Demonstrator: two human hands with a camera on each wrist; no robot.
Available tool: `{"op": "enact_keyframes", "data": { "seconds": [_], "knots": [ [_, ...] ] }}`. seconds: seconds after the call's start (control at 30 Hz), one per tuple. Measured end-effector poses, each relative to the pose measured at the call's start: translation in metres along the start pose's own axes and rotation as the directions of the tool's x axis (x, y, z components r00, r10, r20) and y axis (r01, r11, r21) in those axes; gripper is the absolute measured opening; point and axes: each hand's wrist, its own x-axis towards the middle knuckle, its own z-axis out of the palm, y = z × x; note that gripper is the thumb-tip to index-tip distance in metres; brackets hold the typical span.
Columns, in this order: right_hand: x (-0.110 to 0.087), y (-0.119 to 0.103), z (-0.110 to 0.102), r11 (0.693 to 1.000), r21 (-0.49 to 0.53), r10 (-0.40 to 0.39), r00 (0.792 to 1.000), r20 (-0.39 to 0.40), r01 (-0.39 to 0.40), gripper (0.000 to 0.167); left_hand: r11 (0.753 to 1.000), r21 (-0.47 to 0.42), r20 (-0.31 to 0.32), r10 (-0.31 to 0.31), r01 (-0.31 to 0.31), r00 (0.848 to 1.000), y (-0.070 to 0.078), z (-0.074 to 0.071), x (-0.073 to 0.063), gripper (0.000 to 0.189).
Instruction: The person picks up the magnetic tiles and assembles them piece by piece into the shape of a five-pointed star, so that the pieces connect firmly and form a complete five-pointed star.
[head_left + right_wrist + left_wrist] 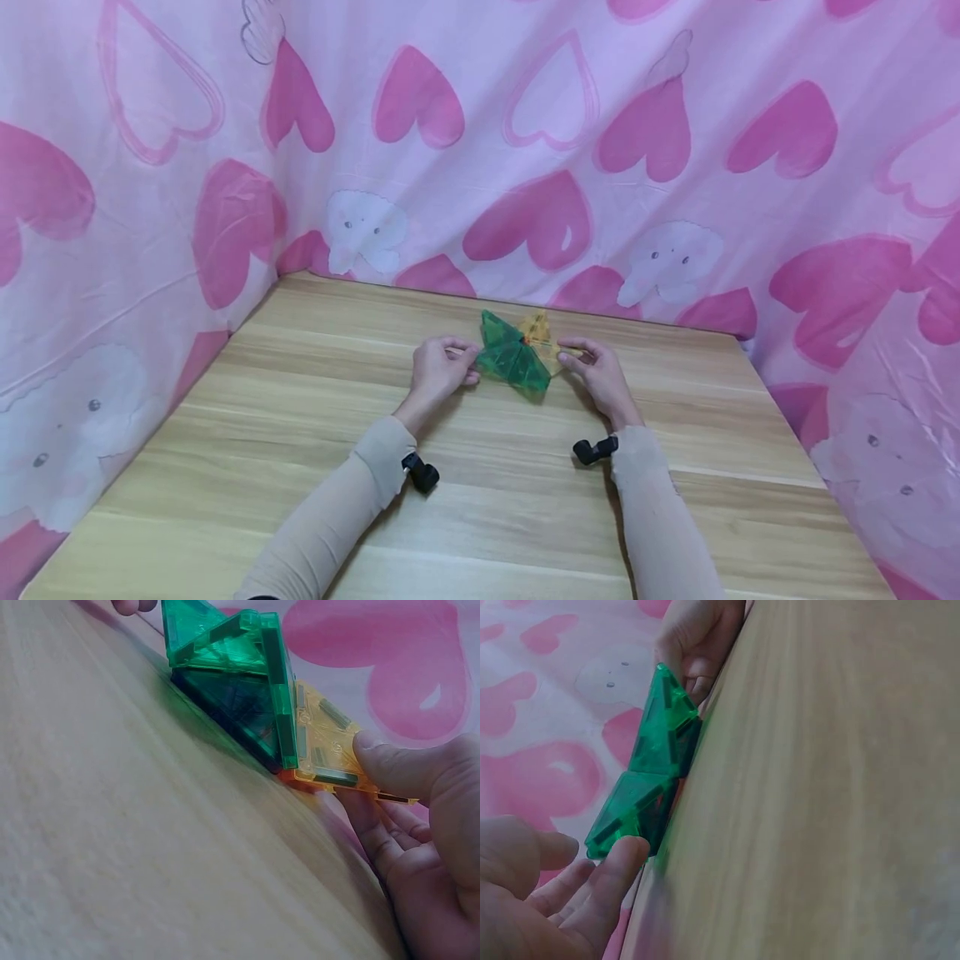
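Observation:
A star-like build of translucent magnetic tiles [516, 354] sits on the wooden table between both hands. Its left and front parts are green triangular tiles [658, 742]; orange tiles [330, 742] form its right and back. Several green tiles stand raised at an angle, as the right wrist view shows. At the left corner, my left hand [441, 367] holds a green tile with thumb and fingertips. My right hand [602, 375] pinches an orange tile, thumb on top and fingers beneath. A small red-orange bit shows at the middle of the build.
The wooden table [510, 500] stretches toward the front and both sides. Behind it and along the sides hangs a pink curtain [480, 167] with hearts. Small black cameras [423, 473] are strapped at the wrists.

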Motion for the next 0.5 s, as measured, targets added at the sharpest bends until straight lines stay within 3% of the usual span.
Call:
{"op": "enact_keyframes", "data": {
  "seconds": [0.23,0.5],
  "knots": [
    [-0.0046,0.0048,-0.0040,1.000,-0.016,0.009,1.000,0.002,-0.009,0.041,0.999,0.041,0.025,-0.011,0.010,1.000,-0.0004,-0.0013,-0.0013,0.014],
    [-0.0081,0.0049,-0.0108,0.999,-0.031,0.016,1.000,0.013,-0.016,0.044,0.991,0.121,0.026,0.046,-0.049,0.999,0.0019,-0.0017,0.0003,0.016]
  ]
}}
